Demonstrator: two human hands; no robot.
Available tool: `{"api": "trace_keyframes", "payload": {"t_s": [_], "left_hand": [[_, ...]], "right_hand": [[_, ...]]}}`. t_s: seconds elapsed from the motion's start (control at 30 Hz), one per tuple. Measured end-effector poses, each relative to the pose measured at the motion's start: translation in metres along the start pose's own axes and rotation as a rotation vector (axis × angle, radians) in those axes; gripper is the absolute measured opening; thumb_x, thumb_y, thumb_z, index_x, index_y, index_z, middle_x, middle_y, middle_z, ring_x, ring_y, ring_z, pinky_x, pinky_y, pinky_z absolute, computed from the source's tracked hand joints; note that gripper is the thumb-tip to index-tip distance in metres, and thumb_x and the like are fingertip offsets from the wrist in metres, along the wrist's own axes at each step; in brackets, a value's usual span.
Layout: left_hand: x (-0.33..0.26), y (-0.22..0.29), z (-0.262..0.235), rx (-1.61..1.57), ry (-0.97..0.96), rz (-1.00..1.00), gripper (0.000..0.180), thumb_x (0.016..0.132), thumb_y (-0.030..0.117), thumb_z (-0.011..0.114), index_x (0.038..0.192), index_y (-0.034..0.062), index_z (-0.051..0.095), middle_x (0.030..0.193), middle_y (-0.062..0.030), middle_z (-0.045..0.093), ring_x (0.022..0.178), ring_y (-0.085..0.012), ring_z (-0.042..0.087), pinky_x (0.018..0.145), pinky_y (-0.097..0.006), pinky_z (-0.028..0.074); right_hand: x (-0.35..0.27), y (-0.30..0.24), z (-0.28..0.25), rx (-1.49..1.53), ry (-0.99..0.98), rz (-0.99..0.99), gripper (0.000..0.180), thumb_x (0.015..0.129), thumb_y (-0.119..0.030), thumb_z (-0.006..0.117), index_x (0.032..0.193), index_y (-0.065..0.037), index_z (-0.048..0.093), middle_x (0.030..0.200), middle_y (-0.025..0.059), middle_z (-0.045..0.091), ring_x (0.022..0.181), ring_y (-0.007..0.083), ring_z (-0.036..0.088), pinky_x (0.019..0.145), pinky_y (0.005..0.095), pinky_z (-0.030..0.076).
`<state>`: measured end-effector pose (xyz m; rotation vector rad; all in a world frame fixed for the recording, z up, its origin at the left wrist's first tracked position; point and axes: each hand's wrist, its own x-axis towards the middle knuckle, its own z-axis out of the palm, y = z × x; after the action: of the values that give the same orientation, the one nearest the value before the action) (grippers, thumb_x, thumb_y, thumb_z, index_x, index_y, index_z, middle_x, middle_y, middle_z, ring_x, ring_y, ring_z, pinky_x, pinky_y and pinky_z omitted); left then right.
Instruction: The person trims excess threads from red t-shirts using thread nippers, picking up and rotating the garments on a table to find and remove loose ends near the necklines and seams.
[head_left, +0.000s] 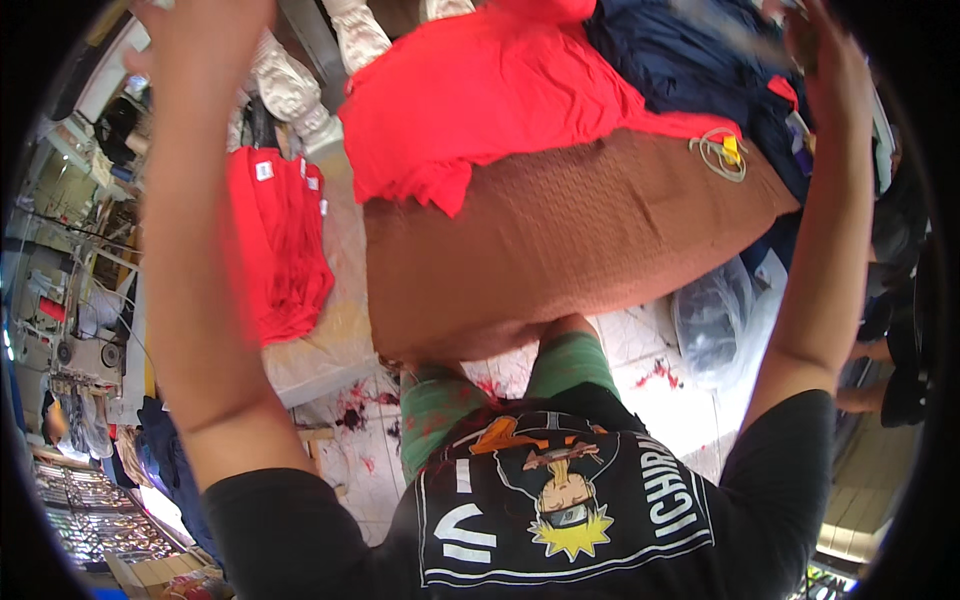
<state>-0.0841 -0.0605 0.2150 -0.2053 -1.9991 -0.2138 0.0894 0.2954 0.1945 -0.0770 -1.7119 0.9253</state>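
Both my arms are raised and stretched forward. At the upper left edge my left hand (190, 18) is partly cut off by the frame, and its fingers cannot be made out. My right hand (815, 45), at the upper right, is smeared by motion beside the dark navy cloth. Between the hands a red garment (490, 95) lies spread over a brown textured cloth (500, 255). The navy fabric (690, 60) is heaped at the far right of it. Whether either hand holds anything is hidden or blurred.
Folded red garments (280, 240) with white labels lie at the left. A looped cord with a yellow tag (722, 155) rests on the right. White balusters (290, 85) stand behind, a sewing machine (95, 355) far left. A clear plastic bag (712, 320) is right; scraps litter the tiles.
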Motion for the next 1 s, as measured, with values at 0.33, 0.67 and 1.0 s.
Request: {"api": "trace_keyframes", "payload": {"t_s": [0.33, 0.67, 1.0], "left_hand": [[-0.37, 0.016, 0.031, -0.467, -0.903, 0.043, 0.07, 0.083, 0.026, 0.067, 0.136, -0.0023, 0.031, 0.133, -0.0219, 0.049, 0.13, -0.0358, 0.041, 0.104, -0.054, 0.023], [-0.348, 0.013, 0.04, -0.631, -0.599, 0.262, 0.036, 0.084, 0.014, 0.066, 0.12, 0.0081, 0.06, 0.121, -0.0131, 0.057, 0.118, -0.0308, 0.049, 0.101, -0.041, 0.034], [-0.33, 0.016, 0.107, -0.748, -0.769, -0.221, 0.054, 0.089, 0.018, 0.064, 0.134, -0.0014, 0.041, 0.129, -0.0212, 0.053, 0.117, -0.0317, 0.055, 0.1, -0.037, 0.042]], "right_hand": [[-0.268, 0.217, -0.077, -0.085, -0.686, 0.497, 0.018, 0.09, -0.002, 0.06, 0.106, -0.006, 0.066, 0.085, -0.0052, 0.053, 0.069, 0.004, 0.043, 0.063, 0.0172, 0.037], [-0.246, 0.193, -0.072, -0.409, -0.692, 0.743, 0.03, 0.087, -0.031, 0.068, 0.101, -0.005, 0.07, 0.052, -0.0033, 0.047, 0.052, 0.006, 0.046, 0.051, 0.0232, 0.037], [-0.264, 0.236, -0.077, -0.409, -0.602, 0.633, 0.038, 0.084, -0.038, 0.072, 0.095, -0.001, 0.071, 0.073, 0.0054, 0.067, 0.068, 0.0067, 0.055, 0.062, 0.0243, 0.044]]}}
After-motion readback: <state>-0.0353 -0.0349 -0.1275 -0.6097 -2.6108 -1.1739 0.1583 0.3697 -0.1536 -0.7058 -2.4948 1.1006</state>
